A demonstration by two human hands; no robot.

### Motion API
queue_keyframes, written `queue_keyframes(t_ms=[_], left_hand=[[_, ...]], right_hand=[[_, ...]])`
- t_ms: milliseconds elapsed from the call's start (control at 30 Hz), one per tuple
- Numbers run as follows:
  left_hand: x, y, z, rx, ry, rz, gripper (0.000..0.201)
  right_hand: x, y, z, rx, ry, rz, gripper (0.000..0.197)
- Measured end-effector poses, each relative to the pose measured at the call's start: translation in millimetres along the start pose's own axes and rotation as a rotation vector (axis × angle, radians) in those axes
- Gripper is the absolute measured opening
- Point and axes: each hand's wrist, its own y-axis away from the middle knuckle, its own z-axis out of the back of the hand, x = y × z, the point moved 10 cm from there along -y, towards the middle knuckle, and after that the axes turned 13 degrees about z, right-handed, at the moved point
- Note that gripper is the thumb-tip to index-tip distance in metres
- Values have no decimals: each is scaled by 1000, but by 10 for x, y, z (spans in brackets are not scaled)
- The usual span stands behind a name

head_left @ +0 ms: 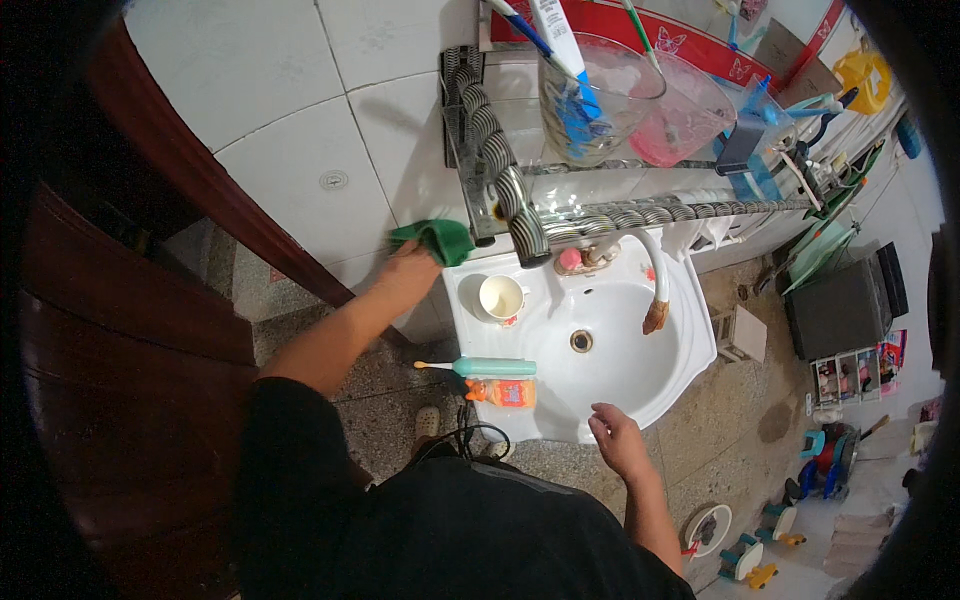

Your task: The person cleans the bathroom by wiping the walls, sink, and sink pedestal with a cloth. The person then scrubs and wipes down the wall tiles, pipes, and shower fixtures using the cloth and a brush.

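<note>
My left hand (410, 268) is closed on a green cloth (445, 241), close to the white tiled wall just left of the glass shelf. Over the front rim of the white washbasin (655, 385) hangs my right hand (620, 440), its fingers loosely bent and apart with nothing in them. On the basin's left ledge stands a white cup (501, 297). Nearer to me on that ledge lie a mint-green electric toothbrush (495, 367) and an orange-and-yellow bottle (503, 393).
Above the basin, a glass shelf (560, 190) with patterned trim carries a clear cup (585, 125) and a pink cup (685, 110). A curved faucet (655, 265) reaches over the bowl. The dark wooden door (130, 370) is at left, a small stool (742, 334) at right.
</note>
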Motion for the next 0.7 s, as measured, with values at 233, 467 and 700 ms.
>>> queue_keyframes(t_ms=[233, 467, 700], left_hand=[[1120, 1152, -498, 402, -18, 131, 40], [74, 250, -387, 87, -52, -27, 20], [806, 793, -455, 349, -4, 102, 15]], right_hand=[[-555, 303, 106, -118, -8, -101, 27], [-246, 92, -116, -19, -17, -33, 28], [-183, -54, -46, -35, -8, 29, 27]])
